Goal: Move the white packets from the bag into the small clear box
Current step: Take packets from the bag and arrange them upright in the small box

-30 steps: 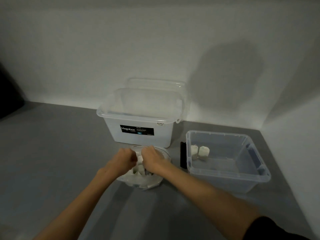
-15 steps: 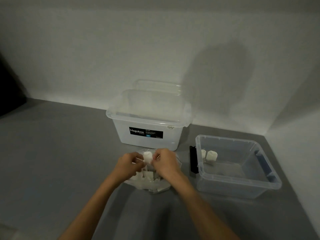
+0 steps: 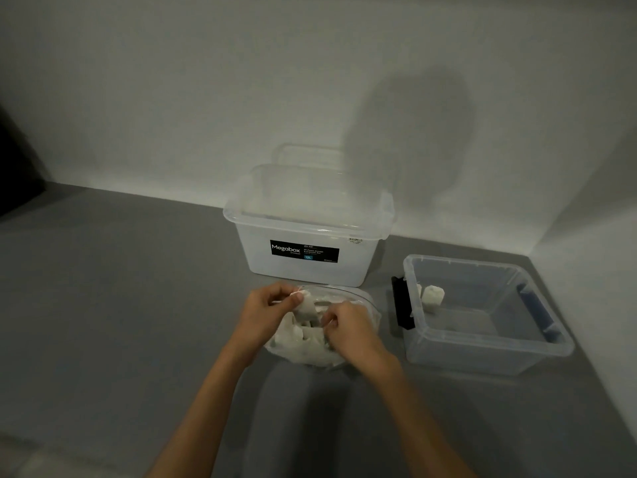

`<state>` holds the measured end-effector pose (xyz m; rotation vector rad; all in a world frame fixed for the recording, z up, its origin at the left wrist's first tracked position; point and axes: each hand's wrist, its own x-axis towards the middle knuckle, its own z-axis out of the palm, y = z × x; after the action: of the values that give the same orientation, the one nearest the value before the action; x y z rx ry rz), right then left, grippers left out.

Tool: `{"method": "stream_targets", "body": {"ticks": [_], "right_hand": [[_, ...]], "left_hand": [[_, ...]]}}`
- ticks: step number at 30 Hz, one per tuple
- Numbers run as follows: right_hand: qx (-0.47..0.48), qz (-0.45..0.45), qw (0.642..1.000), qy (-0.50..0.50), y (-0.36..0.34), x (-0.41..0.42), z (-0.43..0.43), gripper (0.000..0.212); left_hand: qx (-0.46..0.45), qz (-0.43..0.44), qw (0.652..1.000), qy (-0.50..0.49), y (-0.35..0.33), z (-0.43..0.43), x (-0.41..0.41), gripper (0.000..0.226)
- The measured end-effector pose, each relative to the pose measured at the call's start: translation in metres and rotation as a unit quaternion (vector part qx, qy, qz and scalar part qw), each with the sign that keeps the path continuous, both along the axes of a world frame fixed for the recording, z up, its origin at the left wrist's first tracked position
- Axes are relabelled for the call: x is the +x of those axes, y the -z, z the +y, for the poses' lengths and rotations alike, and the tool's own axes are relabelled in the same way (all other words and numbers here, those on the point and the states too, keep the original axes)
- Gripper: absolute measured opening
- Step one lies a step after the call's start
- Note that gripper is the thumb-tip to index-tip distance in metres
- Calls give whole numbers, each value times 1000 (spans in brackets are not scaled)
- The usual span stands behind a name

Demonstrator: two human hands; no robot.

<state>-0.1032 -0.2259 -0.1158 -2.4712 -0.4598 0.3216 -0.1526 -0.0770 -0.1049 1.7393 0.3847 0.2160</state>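
White packet [image 3: 306,310] pinched in my left hand [image 3: 265,313] just above the bag [image 3: 310,350], ready for the small clear box [image 3: 489,355]; my right hand [image 3: 348,327], fingers curled, seems to grip the bag steady.

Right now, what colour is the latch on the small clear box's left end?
Black latch, clearest in the head view.

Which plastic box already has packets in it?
The small clear box on the right: lidless, with white packets by its left wall. The Megabox box has its lid on.
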Motion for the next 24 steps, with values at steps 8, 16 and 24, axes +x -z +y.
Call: {"method": "stream_targets", "body": {"ticks": [8, 16, 24], "right_hand": [[-38, -32, 999, 11, 10, -15, 13, 17], [166, 41, 975, 143, -23, -6, -23, 12], [487, 241, 822, 171, -52, -16, -37, 11]], "left_hand": [[-37, 4, 999, 10, 4, 15, -7, 8], [-2, -43, 999, 14, -1, 27, -6, 12], [4, -61, 992, 114, -28, -2, 2, 13]]}}
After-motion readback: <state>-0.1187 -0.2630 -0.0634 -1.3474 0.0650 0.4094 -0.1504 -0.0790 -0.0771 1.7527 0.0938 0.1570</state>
